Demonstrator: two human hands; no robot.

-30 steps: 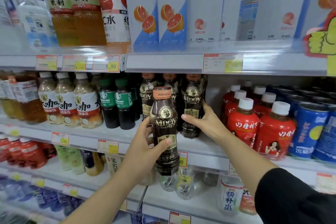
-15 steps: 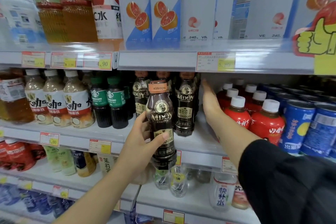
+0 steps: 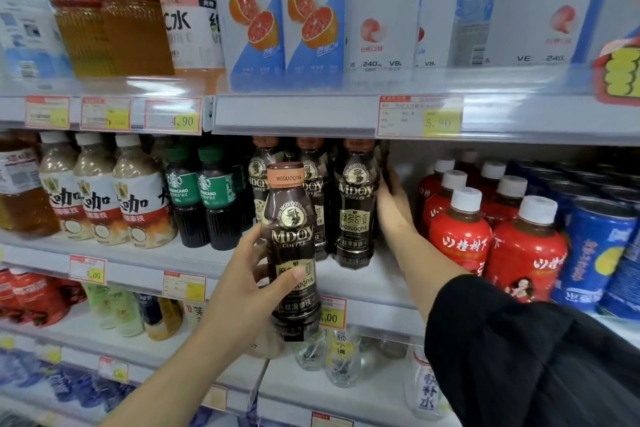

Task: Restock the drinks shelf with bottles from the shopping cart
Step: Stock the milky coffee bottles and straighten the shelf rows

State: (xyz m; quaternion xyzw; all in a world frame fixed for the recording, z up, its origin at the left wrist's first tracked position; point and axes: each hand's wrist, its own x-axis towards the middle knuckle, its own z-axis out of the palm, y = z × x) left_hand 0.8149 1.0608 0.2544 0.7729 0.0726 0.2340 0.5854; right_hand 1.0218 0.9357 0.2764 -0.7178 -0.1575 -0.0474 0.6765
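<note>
Your left hand (image 3: 242, 291) grasps a coffee bottle (image 3: 292, 253) upright at the centre of the frame, in front of the middle shelf (image 3: 221, 262). Your right hand (image 3: 393, 208) reaches into the shelf beside the row (image 3: 355, 204) of same bottles; its fingers are hidden, so I cannot tell their state.

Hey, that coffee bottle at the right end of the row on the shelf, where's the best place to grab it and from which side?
Grip the coffee bottle around its labelled middle, coming from its right. It stands upright with another bottle tight against its left, while the right side faces an open gap, where the right hand already rests. The neck sits close under the shelf above.
</note>
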